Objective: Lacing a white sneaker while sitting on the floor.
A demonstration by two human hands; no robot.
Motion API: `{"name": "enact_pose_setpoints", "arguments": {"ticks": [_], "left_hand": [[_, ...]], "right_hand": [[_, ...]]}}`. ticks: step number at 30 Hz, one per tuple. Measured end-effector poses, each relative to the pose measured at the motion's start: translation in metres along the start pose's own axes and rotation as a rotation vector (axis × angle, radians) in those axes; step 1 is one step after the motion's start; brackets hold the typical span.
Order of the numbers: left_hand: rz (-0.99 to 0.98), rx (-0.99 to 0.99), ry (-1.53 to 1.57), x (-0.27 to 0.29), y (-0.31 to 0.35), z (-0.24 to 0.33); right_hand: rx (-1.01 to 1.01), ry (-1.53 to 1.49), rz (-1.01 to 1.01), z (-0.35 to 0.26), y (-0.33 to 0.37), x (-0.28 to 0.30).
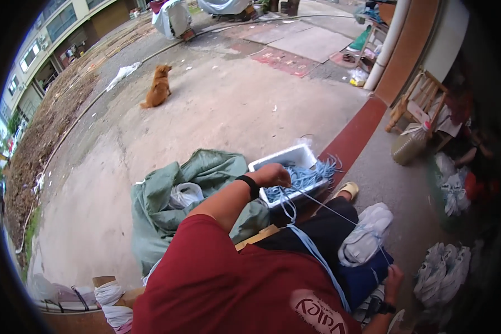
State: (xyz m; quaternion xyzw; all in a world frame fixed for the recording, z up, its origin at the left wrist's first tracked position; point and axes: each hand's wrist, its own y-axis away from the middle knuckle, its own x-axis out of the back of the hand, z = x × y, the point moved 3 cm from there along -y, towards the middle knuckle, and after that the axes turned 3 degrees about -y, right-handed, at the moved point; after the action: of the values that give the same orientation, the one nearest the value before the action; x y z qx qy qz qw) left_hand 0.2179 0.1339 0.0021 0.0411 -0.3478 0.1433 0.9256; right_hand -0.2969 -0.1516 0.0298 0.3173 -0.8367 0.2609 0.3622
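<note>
My left hand (271, 176), with a black band at the wrist, is closed over a white foam box (255, 166) heaped with light blue laces (309, 177). A thin blue lace (331, 210) stretches from this hand to a white shoe (367, 231) resting by my right thigh. Low on the right, my right hand (394, 280) pinches the lace's other stretch, which runs down from the shoe. More blue laces (317, 253) trail in a strand across my lap. Part of the shoe's shape is hard to make out.
A large green sack (150, 211) with something white inside lies left of the box. Several white shoes (442, 273) sit on the floor at right. Behind them stands a wooden chair (420, 103). A brown dog (158, 88) sits farther off on the concrete.
</note>
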Motion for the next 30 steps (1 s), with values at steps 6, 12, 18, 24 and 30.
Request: {"name": "enact_pose_setpoints", "arguments": {"ticks": [6,12,18,24,30], "left_hand": [[-0.001,0.180,0.060,0.018,0.071,-0.055],[-0.019,0.375,-0.026,0.022,0.111,-0.067],[0.170,0.552,0.079,0.032,0.169,-0.125],[0.280,0.698,0.256,0.049,0.217,-0.154],[0.366,0.860,0.256,0.067,0.264,-0.154]], "right_hand": [[-0.083,0.019,0.277,0.086,0.071,0.021],[-0.338,0.174,0.064,0.143,0.149,0.057],[-0.615,0.024,0.168,0.150,0.228,0.066],[-0.758,-0.087,0.225,0.117,0.255,0.046],[-0.801,-0.230,0.222,0.098,0.222,0.016]]}}
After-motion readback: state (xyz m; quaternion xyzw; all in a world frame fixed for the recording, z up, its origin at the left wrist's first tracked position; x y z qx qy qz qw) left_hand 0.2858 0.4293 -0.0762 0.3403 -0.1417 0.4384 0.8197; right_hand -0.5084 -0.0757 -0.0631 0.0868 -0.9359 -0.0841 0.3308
